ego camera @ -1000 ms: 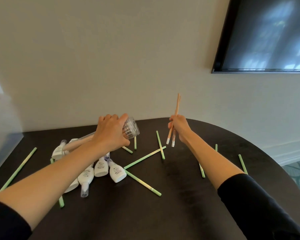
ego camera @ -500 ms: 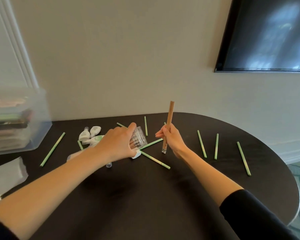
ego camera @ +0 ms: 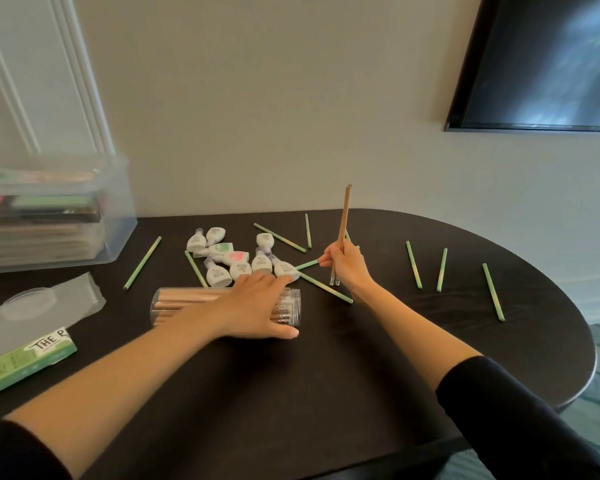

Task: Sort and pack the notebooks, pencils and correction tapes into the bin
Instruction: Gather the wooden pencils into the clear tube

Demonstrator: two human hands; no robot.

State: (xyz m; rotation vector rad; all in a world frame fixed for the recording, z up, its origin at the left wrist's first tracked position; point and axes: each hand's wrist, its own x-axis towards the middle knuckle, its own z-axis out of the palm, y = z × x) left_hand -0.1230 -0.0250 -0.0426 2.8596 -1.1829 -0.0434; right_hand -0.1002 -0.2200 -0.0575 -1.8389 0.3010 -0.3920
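My left hand (ego camera: 257, 306) lies over a clear pencil jar (ego camera: 174, 301) that rests on its side on the dark table (ego camera: 326, 393), fingers and thumb wrapped round it. Wooden pencils fill the jar. My right hand (ego camera: 345, 268) grips two wooden pencils (ego camera: 344, 216) upright, eraser ends just above the table. Its fingertips touch a green pencil (ego camera: 307, 265). Several white correction tapes (ego camera: 238, 265) lie in a cluster beyond the jar. Green pencils (ego camera: 413, 265) are scattered across the table. A clear bin (ego camera: 115, 220) at far left holds stacked notebooks (ego camera: 42, 209).
A green printed box (ego camera: 25, 358) and a clear plastic lid (ego camera: 32, 301) lie at the left front. The table's rounded edge (ego camera: 582, 341) curves off to the right. A dark screen (ego camera: 541, 60) hangs on the wall.
My left hand brought the jar down and toward me; it now lies flat on the table. My right hand lowered the two wooden pencils closer to the table.
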